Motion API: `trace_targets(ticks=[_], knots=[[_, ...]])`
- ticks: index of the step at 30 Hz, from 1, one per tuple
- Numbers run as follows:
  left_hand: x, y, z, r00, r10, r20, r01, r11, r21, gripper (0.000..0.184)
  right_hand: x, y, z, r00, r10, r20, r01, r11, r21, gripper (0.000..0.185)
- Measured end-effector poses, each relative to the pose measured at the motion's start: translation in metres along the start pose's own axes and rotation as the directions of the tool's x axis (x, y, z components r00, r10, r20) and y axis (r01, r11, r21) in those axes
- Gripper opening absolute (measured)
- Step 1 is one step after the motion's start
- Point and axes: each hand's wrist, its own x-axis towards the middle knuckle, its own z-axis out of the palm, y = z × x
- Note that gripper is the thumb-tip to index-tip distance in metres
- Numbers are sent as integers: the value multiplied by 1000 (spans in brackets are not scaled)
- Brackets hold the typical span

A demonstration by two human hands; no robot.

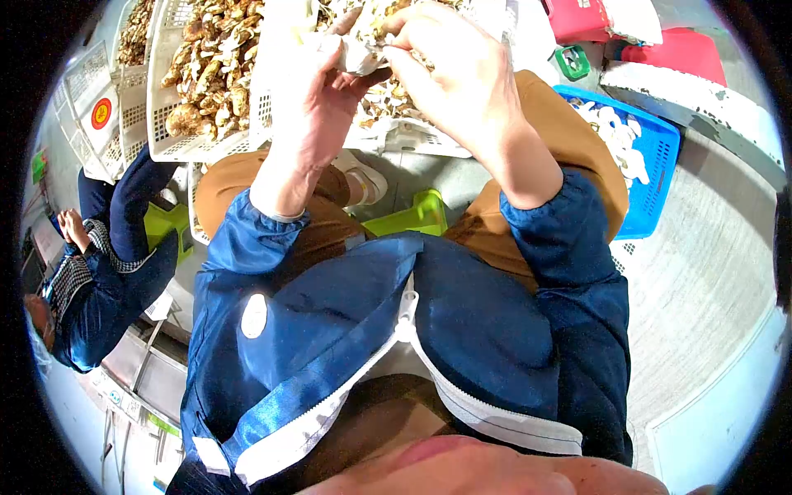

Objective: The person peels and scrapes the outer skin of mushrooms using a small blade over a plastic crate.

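Near the top centre, my left hand (318, 103) has its fingers wrapped round a pale whitish piece (360, 58), which looks like a mushroom. My right hand (445, 62) meets it from the right, with thumb and fingers bent at the piece's edge; whether they pinch a part of it is washed out by glare. Both hands are above a white crate (412, 140) that holds mushroom pieces and trimmings. To the left, another white crate (186, 148) is heaped with brown and cream mushrooms (206, 78).
A blue basket (660, 177) with white pieces (619, 136) stands at the right. Red containers (681, 54) and a small green one (572, 60) are at the upper right. A green stool (412, 216) shows between my legs. Another person (115, 289) sits at the left.
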Motion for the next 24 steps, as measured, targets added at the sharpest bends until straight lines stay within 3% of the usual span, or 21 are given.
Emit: trace_targets(ticks=[4, 7, 8, 10, 12, 13, 14, 15, 16, 19, 20, 22, 24], knots=[[0, -2, 2, 1000, -1, 20, 1, 1000, 6, 40, -6, 3, 6, 1000, -12, -28, 11, 998, -55, 8], [-1, 3, 3, 996, -25, 86, 9, 983, 181, 54, -5, 6, -3, 996, -63, 66, 78, 960, -270, 7], [-2, 6, 2, 995, -38, 89, 23, 986, 166, 55, 1, 9, -14, 996, -29, 84, 50, 967, -251, 6], [-3, 14, 3, 993, -62, 96, 48, 989, 136, 55, 7, 15, -21, 966, 173, -191, -195, 975, -104, 5], [-3, 15, 6, 998, -59, 34, 53, 986, 159, 54, 14, 32, -28, 926, 134, -354, -158, 987, -39, 4], [-3, 15, 2, 997, -67, 46, 61, 991, 118, 53, 17, 20, -41, 914, 238, -330, -295, 945, -137, 5], [-3, 16, 0, 996, -74, 57, 70, 995, 77, 53, 14, 31, -41, 896, 206, -394, -241, 970, -40, 5], [-3, 18, 1, 993, -106, -58, 109, 993, 48, 51, 16, 32, -44, 886, 194, -421, -255, 962, -94, 5], [-4, 19, 0, 993, -103, -56, 105, 994, 42, 50, 18, 32, -45, 877, 181, -445, -271, 951, -147, 5], [-5, 20, -5, 995, -89, -37, 91, 995, 43, 53, 17, 20, -41, 934, 337, -119, -349, 933, -90, 5], [-6, 21, -5, 996, -87, -23, 88, 994, 58, 57, 12, 23, -37, 944, 320, 83, -323, 946, 35, 7], [-6, 20, -6, 996, -86, -5, 86, 991, 104, 60, 6, 16, -21, 973, 173, 153, -195, 971, 140, 9], [-3, 20, -6, 997, -81, 7, 79, 982, 169, 60, 10, 8, -24, 935, 167, 312, -234, 953, 190, 9]])
